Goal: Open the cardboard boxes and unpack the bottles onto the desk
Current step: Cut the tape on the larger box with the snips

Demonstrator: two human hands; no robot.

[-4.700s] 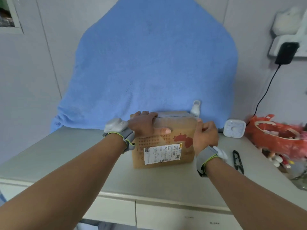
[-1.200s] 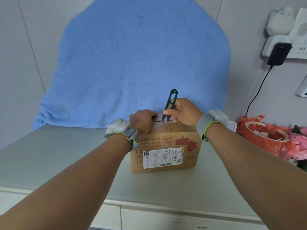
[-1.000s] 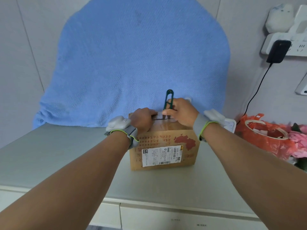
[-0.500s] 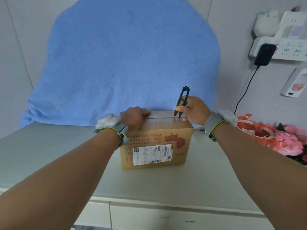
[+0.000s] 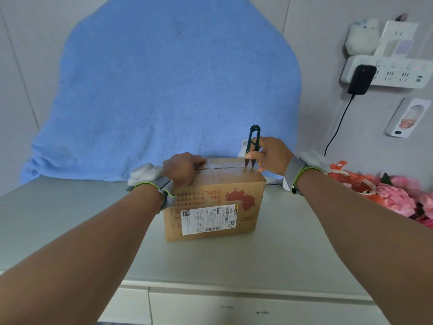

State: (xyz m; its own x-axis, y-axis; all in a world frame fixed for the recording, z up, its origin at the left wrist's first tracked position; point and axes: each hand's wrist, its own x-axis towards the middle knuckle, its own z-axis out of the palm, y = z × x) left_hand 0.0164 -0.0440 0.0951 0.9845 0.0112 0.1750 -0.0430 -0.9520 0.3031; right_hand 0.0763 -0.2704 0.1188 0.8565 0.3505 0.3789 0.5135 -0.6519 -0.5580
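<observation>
A taped cardboard box point(image 5: 215, 202) with a white shipping label stands on the grey desk point(image 5: 70, 221). My left hand point(image 5: 181, 168) rests on the box's top left corner, fingers curled over the edge. My right hand point(image 5: 273, 158) pinches small dark green thread snips point(image 5: 253, 146), blades down on the tape seam at the top's right end. A white bottle point(image 5: 243, 148) peeks out behind the box, mostly hidden.
A blue towel point(image 5: 168, 90) hangs on the wall behind the desk. An orange-red bag point(image 5: 346, 177) and pink flowers point(image 5: 398, 200) lie at the right. A power strip point(image 5: 386, 73) with a black charger and cable is on the wall. Drawers sit below the desk front.
My right hand picked up the snips from the desk and has drawn them along the tape seam from the middle to the right end. My left hand stayed on the box.
</observation>
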